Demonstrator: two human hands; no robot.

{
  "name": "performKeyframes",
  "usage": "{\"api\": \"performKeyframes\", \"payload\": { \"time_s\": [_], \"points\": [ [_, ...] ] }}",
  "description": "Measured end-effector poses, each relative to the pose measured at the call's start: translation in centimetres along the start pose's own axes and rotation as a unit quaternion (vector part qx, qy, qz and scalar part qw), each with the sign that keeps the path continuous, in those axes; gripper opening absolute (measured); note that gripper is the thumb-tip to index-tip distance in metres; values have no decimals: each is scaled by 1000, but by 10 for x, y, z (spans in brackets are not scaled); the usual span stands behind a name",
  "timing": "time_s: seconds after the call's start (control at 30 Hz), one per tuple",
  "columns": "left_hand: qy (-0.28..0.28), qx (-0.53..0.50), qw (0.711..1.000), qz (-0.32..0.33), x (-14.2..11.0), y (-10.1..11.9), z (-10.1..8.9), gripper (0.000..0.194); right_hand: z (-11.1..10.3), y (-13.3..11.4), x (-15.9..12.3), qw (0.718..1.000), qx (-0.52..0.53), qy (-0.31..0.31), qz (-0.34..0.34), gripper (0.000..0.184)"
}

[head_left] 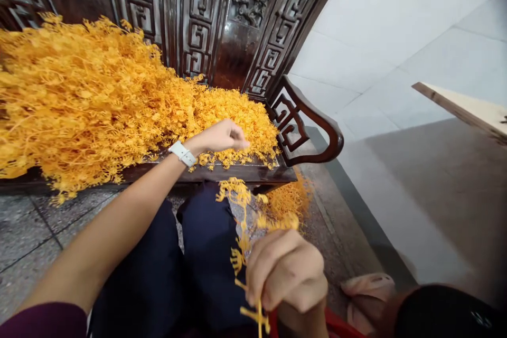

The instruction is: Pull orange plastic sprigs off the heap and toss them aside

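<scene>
The half-open left hand [218, 136] holds nothing visible and lies against the heaped orange sprigs [99, 100] on the carved settee [209, 173], while the closed right hand [285, 274] grips a single sprig [242, 232].

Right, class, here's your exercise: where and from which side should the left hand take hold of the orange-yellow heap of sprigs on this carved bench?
Best at the heap's front fringe, coming from the front and above, where the left hand is now: there loose sprigs spill over the bench's front rail and stand apart. Further back the strands look densely tangled and would likely snag.
</scene>
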State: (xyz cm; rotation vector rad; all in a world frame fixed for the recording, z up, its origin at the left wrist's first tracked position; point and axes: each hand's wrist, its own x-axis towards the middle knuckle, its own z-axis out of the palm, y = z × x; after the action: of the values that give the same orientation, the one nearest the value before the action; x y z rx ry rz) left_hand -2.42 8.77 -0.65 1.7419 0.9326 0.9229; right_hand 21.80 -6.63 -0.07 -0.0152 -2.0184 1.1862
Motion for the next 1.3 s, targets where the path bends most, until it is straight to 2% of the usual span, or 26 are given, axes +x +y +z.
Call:
{"api": "performKeyframes", "payload": {
  "time_s": [0.07,0.1,0.13,0.17,0.2,0.23,0.27,0.3,0.33,0.37,0.43,0.5,0.53,0.6,0.7,0.8,0.9,1.0,1.07,1.13,1.23,1.3],
  "points": [
    [-144,-27,989,9,-5,5,-6,18,-8,1,-4,997,32,-72,20,39],
    [-177,-44,983,10,-4,6,-8,21,-10,2,-6,994,49,-90,42,41],
    [-160,-63,985,12,0,5,-11,24,-11,4,-7,990,68,-99,67,41],
    [-98,-84,992,13,6,2,-15,27,-11,5,-7,987,88,-99,92,40],
    [-10,-107,994,7,15,-3,-20,30,-9,5,-7,984,108,-88,110,36],
    [103,-126,987,-5,24,-10,-25,35,-6,5,-6,982,129,-70,117,31],
    [185,-136,973,-35,32,-19,-31,43,-2,6,-6,981,147,-45,116,24],
    [230,-125,962,-76,38,-30,-36,51,2,6,-4,981,161,-20,111,19],
    [241,-85,960,-119,41,-41,-41,56,6,6,-3,979,171,3,108,15],
    [199,-26,969,-148,40,-52,-44,57,10,7,-3,978,176,19,109,13],
    [51,72,982,-168,30,-72,-44,53,15,9,-1,977,175,40,113,11],
    [-75,105,978,-162,15,-84,-40,50,16,12,-1,979,152,57,122,9],
    [-107,103,976,-158,9,-85,-36,51,15,14,0,981,129,69,128,9],
    [-131,101,975,-148,0,-77,-28,50,12,16,3,981,68,112,140,10],
    [-167,55,976,-127,-3,-46,-11,49,3,23,13,961,8,226,160,14],
    [-216,-116,965,-96,-5,-7,10,64,-11,35,30,924,-34,351,145,15],
    [-224,-235,945,-50,-10,19,23,63,-31,48,47,904,-102,400,116,19],
    [-185,-220,957,-30,-12,27,25,45,-48,53,54,905,-155,380,110,37],
    [-117,-215,969,-13,-11,27,25,29,-53,53,53,902,-203,364,112,42],
    [-35,-244,969,7,-11,28,25,16,-51,55,50,897,-246,344,127,44],
    [66,-296,953,12,-10,34,26,17,-38,64,43,904,-268,277,184,46],
    [126,-315,941,-3,-8,35,26,22,-25,73,41,901,-267,267,213,34]
  ]
}}
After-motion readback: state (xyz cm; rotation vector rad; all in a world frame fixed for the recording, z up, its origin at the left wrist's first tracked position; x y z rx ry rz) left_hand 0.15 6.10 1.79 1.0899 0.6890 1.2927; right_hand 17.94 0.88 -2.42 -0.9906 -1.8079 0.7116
